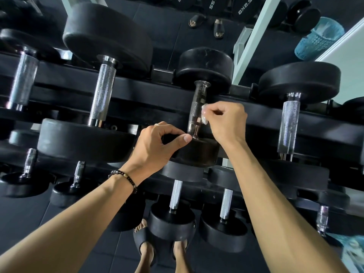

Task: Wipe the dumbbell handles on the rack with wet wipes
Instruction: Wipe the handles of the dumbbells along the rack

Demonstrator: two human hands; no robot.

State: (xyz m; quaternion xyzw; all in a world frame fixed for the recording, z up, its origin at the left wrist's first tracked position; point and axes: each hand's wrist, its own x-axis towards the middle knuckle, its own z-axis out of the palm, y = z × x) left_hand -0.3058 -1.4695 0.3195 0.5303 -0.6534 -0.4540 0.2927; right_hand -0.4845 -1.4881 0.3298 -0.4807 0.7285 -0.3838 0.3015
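Note:
A black dumbbell lies on the top tier of the black rack (137,89), its dark metal handle (198,107) running away from me. My right hand (226,121) is shut on a small white wet wipe (203,115) and presses it against the right side of that handle. My left hand (157,144) grips the near weight head (199,152) of the same dumbbell, thumb on its top edge. A beaded bracelet sits on my left wrist.
More dumbbells with silver knurled handles fill the top tier (102,91), (289,123) and the lower tier (175,196). A mirror behind the rack reflects sandalled feet. A blue mesh basket (319,38) stands at the upper right. My own feet (163,251) are on dark floor mats.

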